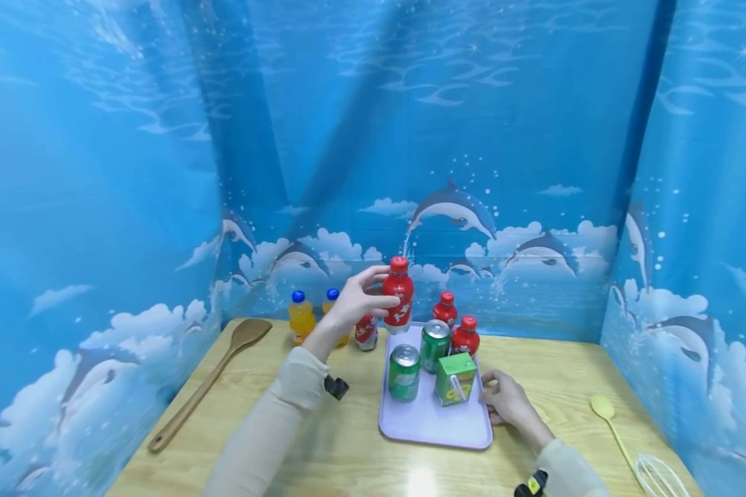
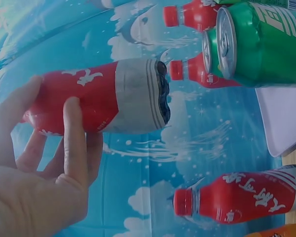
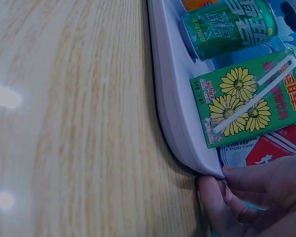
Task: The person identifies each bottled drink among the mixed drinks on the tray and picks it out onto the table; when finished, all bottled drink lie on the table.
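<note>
My left hand [image 1: 356,301] grips a red-labelled bottle [image 1: 398,297] and holds it upright, raised over the far left corner of the lilac tray [image 1: 435,431]. In the left wrist view the thumb and fingers wrap the bottle's red part [image 2: 84,96]; its grey-white lower end points away from the palm. My right hand [image 1: 508,400] pinches the tray's right rim, thumb on top and fingers under the edge in the right wrist view. On the tray stand two green cans [image 1: 404,373], a green juice box [image 1: 456,379] with a straw, and two red bottles [image 1: 465,337] behind.
Left of the tray stand another red bottle [image 1: 366,333] and two orange drinks with blue caps [image 1: 301,317]. A wooden spatula [image 1: 208,383] lies at the table's left. On the right lie a yellow spoon [image 1: 604,408] and a whisk [image 1: 659,476]. A blue dolphin curtain [image 1: 373,172] surrounds the table.
</note>
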The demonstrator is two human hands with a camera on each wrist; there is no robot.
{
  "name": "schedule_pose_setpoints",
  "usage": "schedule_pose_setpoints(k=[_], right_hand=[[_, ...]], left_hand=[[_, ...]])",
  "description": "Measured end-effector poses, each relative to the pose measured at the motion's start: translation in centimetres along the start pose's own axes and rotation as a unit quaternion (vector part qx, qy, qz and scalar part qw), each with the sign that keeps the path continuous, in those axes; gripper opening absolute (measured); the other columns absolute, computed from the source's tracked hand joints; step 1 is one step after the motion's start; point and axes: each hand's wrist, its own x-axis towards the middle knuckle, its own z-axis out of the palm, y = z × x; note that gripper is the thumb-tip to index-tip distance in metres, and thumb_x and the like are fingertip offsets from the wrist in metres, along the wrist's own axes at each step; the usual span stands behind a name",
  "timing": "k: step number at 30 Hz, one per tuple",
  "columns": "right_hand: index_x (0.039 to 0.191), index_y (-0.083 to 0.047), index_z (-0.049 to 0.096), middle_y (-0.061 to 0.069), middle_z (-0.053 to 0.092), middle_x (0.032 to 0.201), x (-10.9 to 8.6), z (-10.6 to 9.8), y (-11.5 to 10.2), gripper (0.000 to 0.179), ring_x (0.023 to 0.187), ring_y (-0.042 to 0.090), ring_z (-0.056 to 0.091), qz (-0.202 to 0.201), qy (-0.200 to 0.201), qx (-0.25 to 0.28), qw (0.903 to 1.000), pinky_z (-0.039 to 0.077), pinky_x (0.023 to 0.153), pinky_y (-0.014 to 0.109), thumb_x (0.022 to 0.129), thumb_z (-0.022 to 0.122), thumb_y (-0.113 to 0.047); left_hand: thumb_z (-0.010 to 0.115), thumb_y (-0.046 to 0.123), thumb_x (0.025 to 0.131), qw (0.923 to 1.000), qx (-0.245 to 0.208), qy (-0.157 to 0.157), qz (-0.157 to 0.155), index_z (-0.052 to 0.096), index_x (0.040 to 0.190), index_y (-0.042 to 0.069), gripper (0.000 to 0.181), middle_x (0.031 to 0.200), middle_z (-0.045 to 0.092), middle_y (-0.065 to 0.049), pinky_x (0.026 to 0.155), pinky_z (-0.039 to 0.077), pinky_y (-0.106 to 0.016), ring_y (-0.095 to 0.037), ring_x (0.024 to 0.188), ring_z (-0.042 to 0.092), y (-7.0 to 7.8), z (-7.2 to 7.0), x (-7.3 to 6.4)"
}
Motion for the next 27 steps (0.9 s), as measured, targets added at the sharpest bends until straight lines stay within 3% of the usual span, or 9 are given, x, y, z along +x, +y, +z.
schedule_pose_setpoints(k=[8, 17, 22, 27], right_hand=[[0.130, 0.006, 0.055, 0.018, 0.068, 0.093, 0.1, 0.0, 0.2, 0.036, 0.073, 0.022, 0.066, -0.007, -0.003, 0.003, 1.0000, 0.065, 0.057, 0.037, 0.096, 0.064, 0.003], [0.129, 0.006, 0.054, 0.018, 0.067, 0.092, -0.1, 0.0, -0.1, 0.034, 0.073, 0.021, 0.066, -0.006, -0.005, 0.011, 0.9999, 0.064, 0.057, 0.037, 0.096, 0.064, 0.004], [0.131, 0.006, 0.054, 0.020, 0.068, 0.095, 0.0, 0.0, -0.1, 0.036, 0.074, 0.021, 0.067, -0.006, -0.007, 0.008, 0.9999, 0.065, 0.058, 0.037, 0.096, 0.064, 0.003], [0.131, 0.007, 0.053, 0.020, 0.068, 0.094, 0.1, -0.1, 0.0, 0.037, 0.074, 0.022, 0.067, -0.008, -0.009, 0.003, 0.9999, 0.065, 0.058, 0.037, 0.096, 0.064, 0.003]], left_hand=[[0.081, 0.024, 0.091, 0.9998, -0.006, -0.018, -0.004, 0.054, 0.150, 0.030, 0.065, 0.155, 0.057, -0.005, 0.099, 0.063, -0.046, -0.034, 0.140, 0.059, 0.2, -2.3, -1.7], [0.079, 0.020, 0.093, 0.9994, 0.016, -0.031, 0.001, 0.053, 0.149, 0.024, 0.062, 0.156, 0.056, -0.009, 0.095, 0.064, -0.047, -0.038, 0.139, 0.058, 0.0, -5.5, -3.7], [0.081, 0.021, 0.092, 0.9994, 0.033, -0.011, -0.008, 0.052, 0.149, 0.023, 0.064, 0.156, 0.055, -0.011, 0.095, 0.065, -0.047, -0.040, 0.140, 0.057, -1.2, -7.7, -4.7], [0.082, 0.018, 0.090, 0.9990, 0.030, 0.012, -0.029, 0.049, 0.152, 0.022, 0.071, 0.157, 0.053, -0.014, 0.095, 0.065, -0.046, -0.042, 0.141, 0.055, -3.3, -9.8, -5.6]])
